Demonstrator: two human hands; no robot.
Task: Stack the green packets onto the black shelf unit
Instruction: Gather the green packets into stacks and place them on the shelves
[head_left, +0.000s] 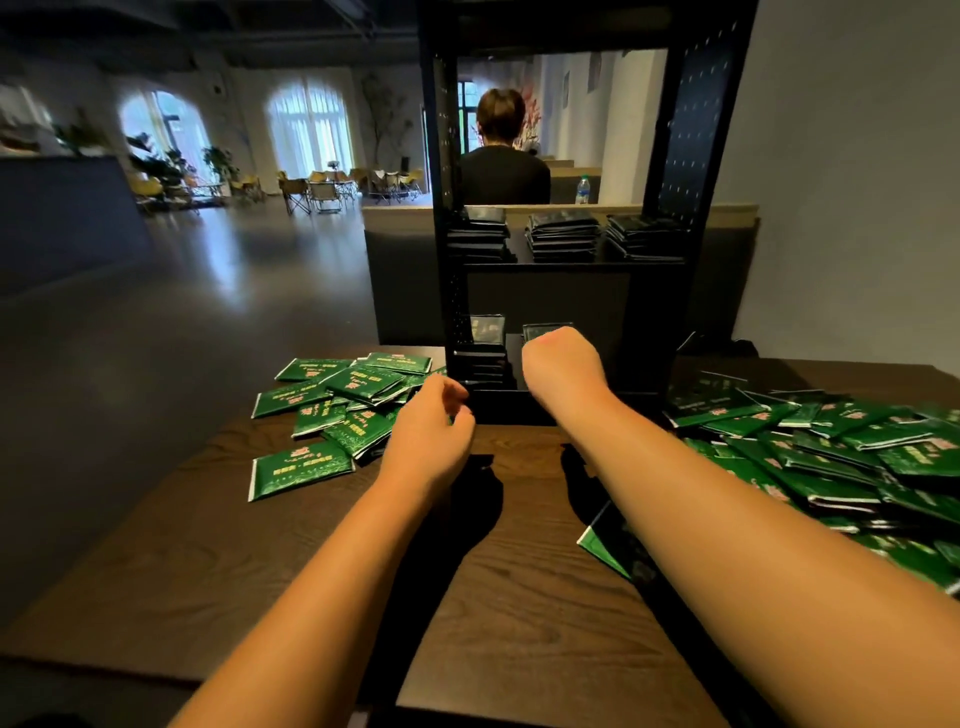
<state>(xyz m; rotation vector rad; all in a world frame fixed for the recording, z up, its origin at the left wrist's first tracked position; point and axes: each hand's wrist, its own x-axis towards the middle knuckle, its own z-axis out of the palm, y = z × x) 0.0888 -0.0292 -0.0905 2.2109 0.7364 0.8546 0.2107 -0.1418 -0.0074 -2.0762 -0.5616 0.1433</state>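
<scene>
Surface (519, 597) lay bare from 6 o'clock up middle to shelf unit (691, 156) at 12 o'clock: open lane. Loose packet pile (332, 410) blocked 10 o'clock. Larger pile (831, 452) covered 3 o'clock side. Lone packet (605, 540) lay at 4 o'clock on lane edge. In lower bay, stack (483, 358) filled left part, right grip (558, 364) took middle, right part looked free. Three stacks (563, 239) sat on upper shelf, headroom above them.

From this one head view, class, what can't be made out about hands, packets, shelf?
Head view:
- right hand fingers: hidden behind its knuckles; grip unclear.
- black shelf unit top: cut off by the upper edge.
- right packet pile: runs past the right edge.
- left packets: print too small, blurred.
</scene>
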